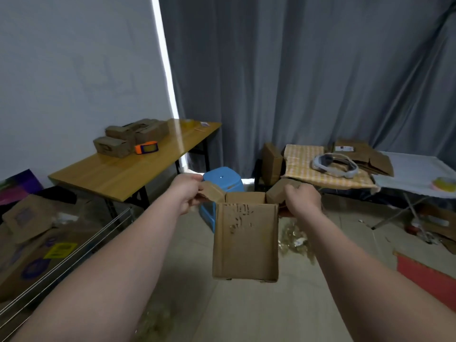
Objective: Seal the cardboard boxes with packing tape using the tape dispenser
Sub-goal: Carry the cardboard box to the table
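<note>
A: What was biggest in view?
B: The wooden table [118,174], far left, well apart from both hands.
A: And the box?
B: The open cardboard box [246,243] hung in the air between the two arms, in front of a blue stool [222,178], its broad flap hanging toward the person.
A: The grip?
B: The left hand [187,193] pinched the left side flap [212,192]; the right hand [302,198] curled over the right side flap [276,191].
A: The tape dispenser [146,147]?
B: Orange, on the table, just beside the small boxes [128,137], untouched.
</note>
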